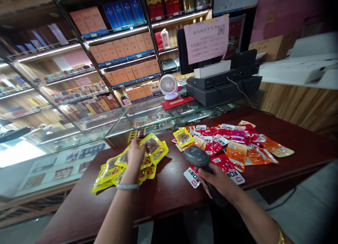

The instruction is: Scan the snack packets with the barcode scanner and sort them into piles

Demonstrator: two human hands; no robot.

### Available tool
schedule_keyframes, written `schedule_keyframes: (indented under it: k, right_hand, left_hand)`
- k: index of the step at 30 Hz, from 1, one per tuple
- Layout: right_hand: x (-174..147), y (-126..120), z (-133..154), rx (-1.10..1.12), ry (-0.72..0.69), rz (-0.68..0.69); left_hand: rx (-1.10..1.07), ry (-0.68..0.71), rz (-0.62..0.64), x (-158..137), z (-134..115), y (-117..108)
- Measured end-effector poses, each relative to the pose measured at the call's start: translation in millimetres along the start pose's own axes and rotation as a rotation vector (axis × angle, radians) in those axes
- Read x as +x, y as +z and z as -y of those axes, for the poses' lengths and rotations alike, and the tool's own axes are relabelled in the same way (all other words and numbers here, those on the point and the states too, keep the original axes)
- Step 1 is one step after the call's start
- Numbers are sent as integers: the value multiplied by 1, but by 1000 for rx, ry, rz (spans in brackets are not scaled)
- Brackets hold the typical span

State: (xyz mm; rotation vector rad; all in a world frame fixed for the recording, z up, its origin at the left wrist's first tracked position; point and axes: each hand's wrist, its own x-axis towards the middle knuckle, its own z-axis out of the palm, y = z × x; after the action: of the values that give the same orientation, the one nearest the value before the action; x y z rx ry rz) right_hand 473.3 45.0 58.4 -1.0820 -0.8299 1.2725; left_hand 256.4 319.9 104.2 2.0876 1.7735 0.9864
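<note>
My left hand (136, 153) is closed over a yellow snack packet (151, 145), which it grips by one side above a loose pile of similar yellow packets (108, 171). In my right hand (215, 180) is a dark handheld barcode scanner (196, 156), its fingers wrapped round the handle and its head tilted up. Red and white snack packets (220, 141) and orange snack packets (236, 156) lie heaped beyond and beside the scanner. A single yellow packet (183, 137) rests on the left end of that heap.
The packets lie on a dark red-brown table (169, 191). Behind it stands a glass display counter (148, 119) with a small white fan (169, 86), a red mat (177, 102) and a cash register base (224, 87). Shelves of orange boxes (123, 50) rise at the back.
</note>
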Motion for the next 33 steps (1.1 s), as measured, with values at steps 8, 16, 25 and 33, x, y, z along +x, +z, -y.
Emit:
schedule_keyframes:
  k: [8, 16, 25, 33]
  right_hand:
    - [0, -8, 2, 66, -4, -26]
    - [-5, -23, -6, 15, -13, -61]
    - [-11, -16, 5, -63, -24, -65]
    - [-6, 9, 6, -100, -33, -12]
  left_hand:
    - [339, 181, 273, -23, -81, 70]
    - [131, 33, 466, -13, -104, 134]
    - [-592, -117, 470, -32, -88, 123]
    - [-919, -29, 328, -73, -75, 95]
